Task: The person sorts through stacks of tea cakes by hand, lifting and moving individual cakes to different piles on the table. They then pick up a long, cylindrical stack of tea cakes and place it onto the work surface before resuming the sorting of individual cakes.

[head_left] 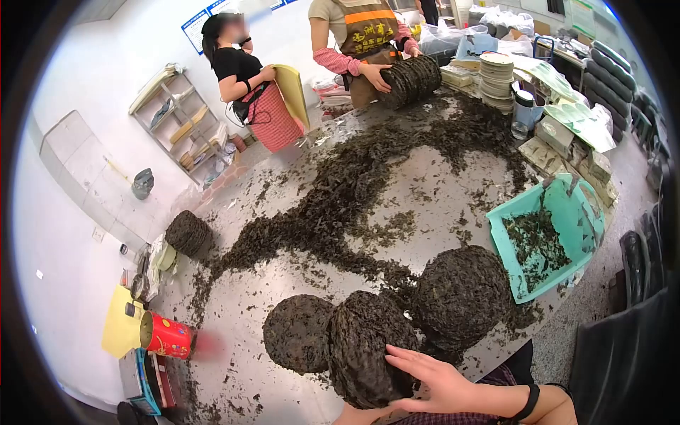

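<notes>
Foremost, the right hand, fingers spread flat and unclenched, resting against the face and edge of a dark round tea cake that stands on its rim at the near edge of the grey table; the hand presses rather than grips. Left hand: only a sliver shows at the bottom edge of the view below that cake, and its fingers cannot be made out. Item, a second tea cake just to the left, touching the first. Item, a third tea cake to the right and slightly behind, also close against it. Item, a wide trail of loose dark tea leaves running from the cakes across the table toward the far side. Item, a teal dustpan-shaped tray at the right, holding a scatter of leaves. Item, a single cake lying apart at the left edge of the table. Item, a red tin on its side at the near left. Across the table, a co-worker in an apron, whose hand steadies a stack of cakes on edge; beside them, another person in black holding a yellow folder. Item, a stack of white discs at the far right.
</notes>
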A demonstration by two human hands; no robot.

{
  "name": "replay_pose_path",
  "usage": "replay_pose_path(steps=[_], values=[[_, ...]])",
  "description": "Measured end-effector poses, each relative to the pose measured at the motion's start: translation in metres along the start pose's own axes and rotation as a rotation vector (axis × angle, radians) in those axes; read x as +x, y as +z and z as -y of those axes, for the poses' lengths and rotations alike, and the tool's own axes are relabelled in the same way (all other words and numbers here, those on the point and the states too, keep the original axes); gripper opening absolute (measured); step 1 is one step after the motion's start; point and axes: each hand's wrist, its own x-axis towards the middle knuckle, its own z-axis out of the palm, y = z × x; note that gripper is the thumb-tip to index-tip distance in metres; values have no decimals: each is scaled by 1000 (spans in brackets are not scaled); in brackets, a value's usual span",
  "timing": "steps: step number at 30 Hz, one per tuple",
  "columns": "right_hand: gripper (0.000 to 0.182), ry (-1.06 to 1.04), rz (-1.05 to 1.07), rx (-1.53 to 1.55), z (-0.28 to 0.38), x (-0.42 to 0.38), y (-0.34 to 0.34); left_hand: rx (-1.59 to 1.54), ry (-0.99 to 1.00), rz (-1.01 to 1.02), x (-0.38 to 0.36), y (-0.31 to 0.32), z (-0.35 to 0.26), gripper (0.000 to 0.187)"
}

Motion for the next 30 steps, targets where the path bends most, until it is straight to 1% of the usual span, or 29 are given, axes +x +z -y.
replay_pose_path(steps=[1,2,3,4,5,6,7,8,9,10,11,13,14,15,16,17,18,19,20,21,22,24,25,27,28,30], values=[[66,-5,-56,11,3,-1,-2,86,-59,-29,0,2,-7,84],[58,61,-129,13,6,-4,-7,173,-119,-60,0,2,-11,82],[51,126,-202,18,6,-9,-14,174,-120,-60,-1,-10,3,82],[50,67,-426,-42,-2,-11,-18,278,6,-116,-4,-32,33,79],[47,290,-541,96,10,-16,-32,381,132,-172,-7,-49,52,77],[43,304,-783,160,-14,-25,-31,444,78,-176,-8,-53,45,75],[40,345,-809,314,-30,-35,-46,443,76,-180,-12,-49,41,75],[42,436,-895,491,-54,-48,-51,276,49,-225,-14,-31,14,73],[47,237,-1017,528,-68,-44,-52,108,22,-267,-14,-17,-6,72],[50,280,-1078,380,-80,-50,-51,-5,47,-228,-13,-15,-15,69],[54,321,-1138,228,-86,-55,-50,-8,47,-225,-12,-10,-20,69],[56,277,-944,-260,-68,-58,-43,-302,-15,-292,-13,-1,-24,66],[59,166,-874,-316,-49,-49,-36,-298,-30,-280,-15,-2,-22,66],[60,91,-727,-404,-35,-45,-29,-262,-31,-227,-13,-5,-19,67],[64,-23,-488,-340,-19,-35,-33,-229,-26,-168,-9,-5,-17,69],[63,-25,-225,-94,-13,-25,-28,-229,-30,-140,-9,-1,-19,69],[78,-84,-120,-104,-12,-20,-14,-80,-81,-119,-12,4,-23,71],[74,-131,-170,-122,-2,-13,-5,71,-128,-102,-13,8,-24,73],[75,-127,-99,-164,-7,-16,1,29,-98,-57,-13,10,-18,78],[75,-126,-25,-207,-13,-16,5,28,-90,-41,-14,8,-16,78],[75,-125,-32,-219,-17,-16,4,44,-92,-58,-15,7,-15,78],[80,-100,78,-147,-18,-17,3,73,-108,-102,-16,5,-16,78],[80,-94,79,-149,-18,-19,2,86,-121,-126,-16,4,-16,78],[67,-106,60,-26,-19,-22,0,115,-139,-176,-17,3,-18,78],[67,-105,59,-29,-18,-23,-2,132,-147,-202,-17,2,-19,78],[67,36,-73,81,-13,-26,-10,168,-164,-255,-18,0,-21,79]])
